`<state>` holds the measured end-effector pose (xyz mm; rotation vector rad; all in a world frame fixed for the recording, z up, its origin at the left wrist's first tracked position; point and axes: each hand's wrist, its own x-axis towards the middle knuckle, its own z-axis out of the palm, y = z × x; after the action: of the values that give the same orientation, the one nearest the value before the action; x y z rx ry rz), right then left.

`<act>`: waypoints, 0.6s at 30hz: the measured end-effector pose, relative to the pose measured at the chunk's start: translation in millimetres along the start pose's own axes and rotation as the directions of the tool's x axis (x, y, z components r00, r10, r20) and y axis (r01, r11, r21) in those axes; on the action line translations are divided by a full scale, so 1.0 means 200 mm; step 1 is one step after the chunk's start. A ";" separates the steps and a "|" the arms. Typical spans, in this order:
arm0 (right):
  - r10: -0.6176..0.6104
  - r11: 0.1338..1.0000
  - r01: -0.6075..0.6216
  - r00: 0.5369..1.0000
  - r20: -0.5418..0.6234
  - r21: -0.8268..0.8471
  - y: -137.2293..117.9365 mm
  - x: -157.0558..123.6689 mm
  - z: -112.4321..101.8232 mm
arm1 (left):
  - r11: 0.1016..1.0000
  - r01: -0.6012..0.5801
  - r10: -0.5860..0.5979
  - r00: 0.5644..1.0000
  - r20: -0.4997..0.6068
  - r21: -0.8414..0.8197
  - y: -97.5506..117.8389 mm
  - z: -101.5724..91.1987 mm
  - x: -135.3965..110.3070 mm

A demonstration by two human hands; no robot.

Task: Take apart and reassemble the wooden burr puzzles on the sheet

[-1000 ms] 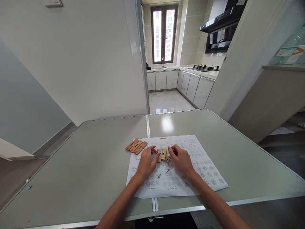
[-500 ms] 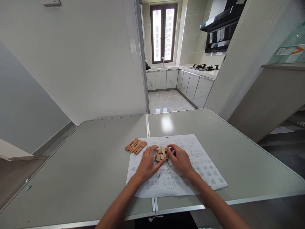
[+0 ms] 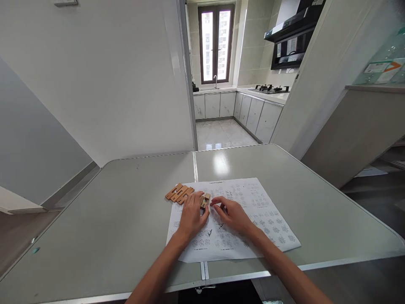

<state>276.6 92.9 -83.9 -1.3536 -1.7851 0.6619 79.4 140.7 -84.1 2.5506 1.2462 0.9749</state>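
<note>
My left hand is curled around a small group of light wooden puzzle pieces, which its fingers partly cover. Notches show on the pieces' visible side. Just to their right is my right hand, its fingers bent and slightly apart, with nothing visible in them. Under both hands lies a large white sheet printed with rows of line diagrams. Beyond my left hand, several flat brown wooden puzzle pieces with cut-outs rest side by side, over the sheet's upper left edge.
The grey-green table has a metal seam down its middle. A small green bit lies near its left edge. Past the far edge is a kitchen with white cabinets. Wrapped bottles stand on a ledge at right.
The light wooden pieces have shifted left with my left hand, closer to the brown ones. My right hand has come off them and also moved slightly left.
</note>
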 end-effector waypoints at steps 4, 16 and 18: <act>0.021 1.000 -0.021 1.000 -0.016 0.013 0.00 0.00 0.00 | 0.998 0.024 -0.021 0.998 -0.052 0.050 0.00 -0.01 0.01; -0.013 1.000 0.013 1.000 -0.026 -0.007 0.00 0.00 -0.01 | 0.963 -0.243 0.253 0.964 0.085 -0.114 0.07 -0.06 0.00; -0.011 1.000 0.011 1.000 -0.028 -0.016 0.00 0.00 -0.01 | 0.946 -0.299 0.315 0.939 0.139 -0.128 0.06 -0.05 -0.02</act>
<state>277.6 93.1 -83.3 -1.3567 -1.7782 0.6210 79.8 127.9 -73.0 2.7270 0.7477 0.8424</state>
